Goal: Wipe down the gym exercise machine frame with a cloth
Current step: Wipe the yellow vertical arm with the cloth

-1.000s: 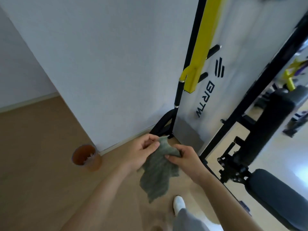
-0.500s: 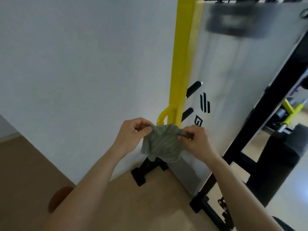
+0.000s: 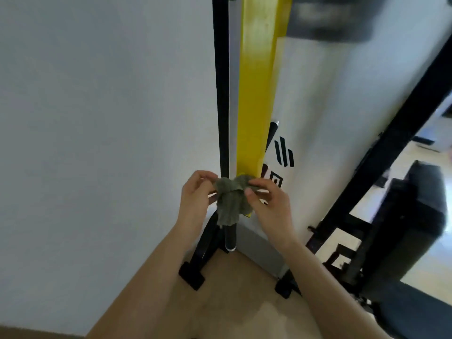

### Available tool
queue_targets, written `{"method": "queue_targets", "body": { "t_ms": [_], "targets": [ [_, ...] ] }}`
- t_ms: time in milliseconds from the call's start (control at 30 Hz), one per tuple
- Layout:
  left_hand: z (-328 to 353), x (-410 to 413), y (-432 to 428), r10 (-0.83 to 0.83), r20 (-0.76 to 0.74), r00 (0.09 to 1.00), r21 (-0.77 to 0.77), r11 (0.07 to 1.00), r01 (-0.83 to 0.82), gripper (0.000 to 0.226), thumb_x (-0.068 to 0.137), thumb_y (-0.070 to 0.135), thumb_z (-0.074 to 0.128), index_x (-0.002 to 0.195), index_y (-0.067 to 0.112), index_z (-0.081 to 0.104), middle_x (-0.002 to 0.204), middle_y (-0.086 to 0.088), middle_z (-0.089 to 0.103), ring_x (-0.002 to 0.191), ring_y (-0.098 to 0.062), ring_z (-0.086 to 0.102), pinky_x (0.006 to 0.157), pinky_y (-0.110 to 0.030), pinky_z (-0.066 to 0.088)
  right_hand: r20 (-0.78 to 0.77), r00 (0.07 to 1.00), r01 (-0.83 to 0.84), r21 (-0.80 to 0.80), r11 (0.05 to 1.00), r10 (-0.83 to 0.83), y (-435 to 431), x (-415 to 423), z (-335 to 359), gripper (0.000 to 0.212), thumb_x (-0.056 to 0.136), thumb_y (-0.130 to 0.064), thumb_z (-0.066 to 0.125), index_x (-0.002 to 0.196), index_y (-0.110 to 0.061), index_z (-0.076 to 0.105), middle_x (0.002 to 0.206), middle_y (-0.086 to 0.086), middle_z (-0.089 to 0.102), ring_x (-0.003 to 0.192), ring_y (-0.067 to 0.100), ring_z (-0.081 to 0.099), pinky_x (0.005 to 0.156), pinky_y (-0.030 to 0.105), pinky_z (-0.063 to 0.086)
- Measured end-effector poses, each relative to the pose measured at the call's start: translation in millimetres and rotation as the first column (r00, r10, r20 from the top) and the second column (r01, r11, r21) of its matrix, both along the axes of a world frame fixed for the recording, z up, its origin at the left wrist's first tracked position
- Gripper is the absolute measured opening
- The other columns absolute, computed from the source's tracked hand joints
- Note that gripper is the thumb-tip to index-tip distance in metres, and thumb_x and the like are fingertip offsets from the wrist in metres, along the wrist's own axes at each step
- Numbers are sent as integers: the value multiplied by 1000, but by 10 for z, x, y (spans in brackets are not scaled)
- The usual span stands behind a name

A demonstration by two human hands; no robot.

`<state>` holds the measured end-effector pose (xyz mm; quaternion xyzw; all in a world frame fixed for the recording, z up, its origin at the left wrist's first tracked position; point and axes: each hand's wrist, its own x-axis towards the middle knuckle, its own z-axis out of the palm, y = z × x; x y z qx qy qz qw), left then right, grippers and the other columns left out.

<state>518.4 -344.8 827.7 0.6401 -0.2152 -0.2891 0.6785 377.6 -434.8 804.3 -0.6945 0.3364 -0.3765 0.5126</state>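
A grey-green cloth hangs bunched between both hands in front of the machine frame. My left hand pinches its left corner and my right hand pinches its right corner. Directly behind the cloth rise a black upright post and a yellow upright bar of the gym machine. The cloth covers the lower end of the yellow bar. A white panel with black logo marks stands to the right of the bar.
A white wall fills the left. The frame's black feet rest on the wooden floor. A slanted black strut and a black padded bench stand at the right. A blurred dark object hangs at top right.
The view has tilted upward and closer to the frame. Both hands have lifted the cloth from near the floor to the lower end of the yellow bar and bunched it tighter.
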Motion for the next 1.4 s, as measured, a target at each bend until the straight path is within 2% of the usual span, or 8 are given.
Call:
{"method": "queue_targets", "body": {
  "t_ms": [133,233,400,500,733,1000,1167,1400],
  "targets": [
    [-191,37,18,-224,-16,974,45,973,225,8,98,12,61,95,11,68,97,-7,73,93,-21,71,80,-32,61,80,993,72,156,985,-85,297,149,-195,25,93,-11,69,117,-16,61,112,3,71,102,18,70,84,32,60],
    [-251,111,31,-302,103,948,126,949,289,13,91,24,73,102,22,67,96,4,74,91,-12,72,81,-28,61,125,968,192,199,961,-219,488,246,-199,24,93,-6,68,115,-11,62,106,7,72,97,15,72,79,25,58],
    [-319,188,119,-376,212,902,95,927,364,20,88,17,75,107,21,69,96,7,75,91,-10,72,80,-25,60,91,941,311,143,940,-325,731,253,-209,23,88,0,72,106,-14,67,100,1,72,93,8,70,77,20,57],
    [-374,208,128,-353,223,909,41,935,353,14,86,13,77,99,19,73,93,5,75,89,-14,73,81,-29,60,76,924,366,107,925,-374,774,279,-221,22,87,-1,73,104,-14,68,100,-2,72,93,7,70,80,21,58],
    [-188,62,-139,-311,49,949,-5,950,312,16,93,11,69,105,20,63,104,4,70,93,-11,70,65,-11,53,111,903,409,70,910,-414,577,444,-57,35,93,-2,66,113,-31,65,116,-10,67,105,5,66,91,26,57],
    [-8,80,-430,-156,412,898,-45,981,191,15,85,12,78,89,22,68,89,13,65,86,5,61,73,-3,45,237,827,536,-65,841,-509,217,415,135,45,88,10,64,125,-15,64,126,-5,62,117,13,61,93,26,56],
    [249,139,-547,-85,475,876,-149,973,174,26,84,12,80,87,32,63,91,13,64,88,-5,64,75,-4,48,270,858,474,-81,877,-438,87,423,341,44,90,8,65,121,-23,65,123,-2,66,113,8,64,95,24,55],
    [588,268,-632,-87,426,900,-223,955,197,21,83,9,80,95,19,68,95,1,69,88,-12,67,77,-13,55,334,869,408,-65,911,-366,-20,400,731,50,87,10,66,121,-26,65,117,-3,69,107,7,66,89,19,55]
  ]
}}
